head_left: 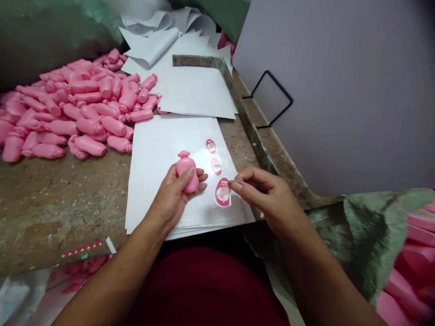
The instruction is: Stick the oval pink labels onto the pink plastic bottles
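Note:
My left hand (173, 192) is wrapped round a small pink plastic bottle (186, 170), held upright over a white backing sheet (159, 149). My right hand (263, 190) has thumb and forefinger pinched at the upper right edge of a pink oval sticker (223, 192), the nearest of three on the sheet. Two smaller pink stickers (211, 146) lie further up the sheet.
A large heap of pink bottles (68, 108) lies at the left on a worn brown table (54, 199). Loose white sheets (190, 86) are spread at the back. A grey wall (340, 90) stands right, and a green sack (374, 235) with pink items sits lower right.

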### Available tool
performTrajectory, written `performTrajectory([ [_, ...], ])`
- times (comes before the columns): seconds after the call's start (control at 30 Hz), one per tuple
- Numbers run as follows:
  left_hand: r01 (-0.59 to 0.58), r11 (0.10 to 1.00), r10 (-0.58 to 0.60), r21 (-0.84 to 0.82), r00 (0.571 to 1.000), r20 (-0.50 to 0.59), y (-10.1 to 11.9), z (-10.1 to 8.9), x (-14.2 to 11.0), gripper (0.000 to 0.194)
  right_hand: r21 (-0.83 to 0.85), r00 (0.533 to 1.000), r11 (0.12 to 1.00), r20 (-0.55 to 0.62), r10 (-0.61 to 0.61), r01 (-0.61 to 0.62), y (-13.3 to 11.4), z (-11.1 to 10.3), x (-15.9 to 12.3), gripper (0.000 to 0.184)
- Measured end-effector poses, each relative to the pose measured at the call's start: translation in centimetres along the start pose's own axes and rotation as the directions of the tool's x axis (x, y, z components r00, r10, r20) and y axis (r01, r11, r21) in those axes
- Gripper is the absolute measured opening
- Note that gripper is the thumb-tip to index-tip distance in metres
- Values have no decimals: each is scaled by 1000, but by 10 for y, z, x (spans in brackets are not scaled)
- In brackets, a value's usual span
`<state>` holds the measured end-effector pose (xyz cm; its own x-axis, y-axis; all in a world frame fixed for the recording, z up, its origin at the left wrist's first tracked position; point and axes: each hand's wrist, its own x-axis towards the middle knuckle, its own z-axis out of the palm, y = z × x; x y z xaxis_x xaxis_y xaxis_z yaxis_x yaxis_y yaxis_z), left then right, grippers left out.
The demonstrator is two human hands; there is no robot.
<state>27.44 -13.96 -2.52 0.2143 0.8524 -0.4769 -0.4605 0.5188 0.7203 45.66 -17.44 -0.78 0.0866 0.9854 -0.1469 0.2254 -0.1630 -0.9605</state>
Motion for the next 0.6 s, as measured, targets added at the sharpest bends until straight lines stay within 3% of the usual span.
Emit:
performTrajectory([
  [0.13, 60, 998, -58, -17, 993, 107, 3, 3, -18, 26, -42, 996, 997, 71, -56, 59, -13, 7, -4, 22],
  [0.33, 169, 986, -164, -7, 962, 220, 9, 4, -39, 63, -26, 980, 993, 166, -107, 112, -19, 19, -2, 21],
  [0.6, 150, 989, -143, -6, 954, 264, 8, 0, -41, 60, -7, 973, 996, 214, -85, 88, -15, 26, -2, 21],
])
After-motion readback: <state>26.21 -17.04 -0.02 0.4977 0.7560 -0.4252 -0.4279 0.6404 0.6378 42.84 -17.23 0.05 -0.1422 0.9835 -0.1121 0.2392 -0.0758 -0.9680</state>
